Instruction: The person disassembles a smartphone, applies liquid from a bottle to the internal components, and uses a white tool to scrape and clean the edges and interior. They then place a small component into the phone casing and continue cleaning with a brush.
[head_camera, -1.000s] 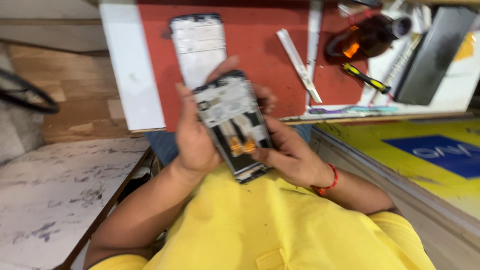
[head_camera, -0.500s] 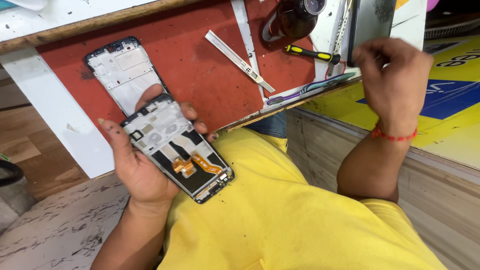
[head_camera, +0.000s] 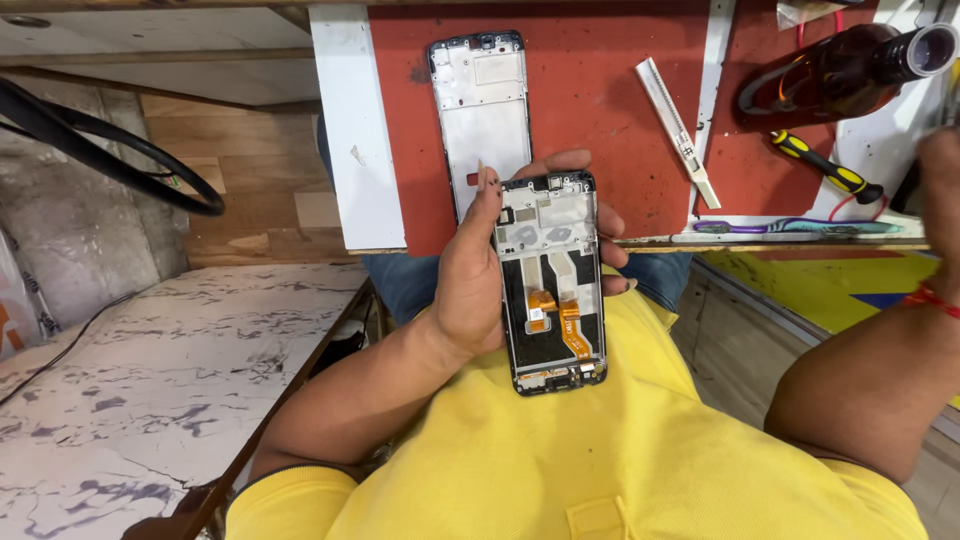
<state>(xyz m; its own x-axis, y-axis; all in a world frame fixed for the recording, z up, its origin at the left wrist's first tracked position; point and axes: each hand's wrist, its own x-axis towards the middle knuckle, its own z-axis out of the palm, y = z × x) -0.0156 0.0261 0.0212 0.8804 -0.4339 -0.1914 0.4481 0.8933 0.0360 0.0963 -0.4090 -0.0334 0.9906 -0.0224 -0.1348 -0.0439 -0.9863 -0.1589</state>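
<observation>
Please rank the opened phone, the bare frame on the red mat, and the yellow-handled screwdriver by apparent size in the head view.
1. Opened phone, though it is nearer the camera.
2. Bare frame, slightly smaller.
3. Yellow-handled screwdriver, clearly smallest.

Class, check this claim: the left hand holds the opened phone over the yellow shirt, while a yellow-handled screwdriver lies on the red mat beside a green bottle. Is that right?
Not quite. In the head view the bottle is brown, not green. The left hand does hold the opened phone, and the yellow-handled screwdriver lies beside the bottle.

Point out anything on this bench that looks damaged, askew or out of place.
Nothing looks broken. The opened phone in the left hand has its back off, orange flex cables bare. A brown bottle lies on its side on the red mat, above a yellow-handled screwdriver.
</observation>
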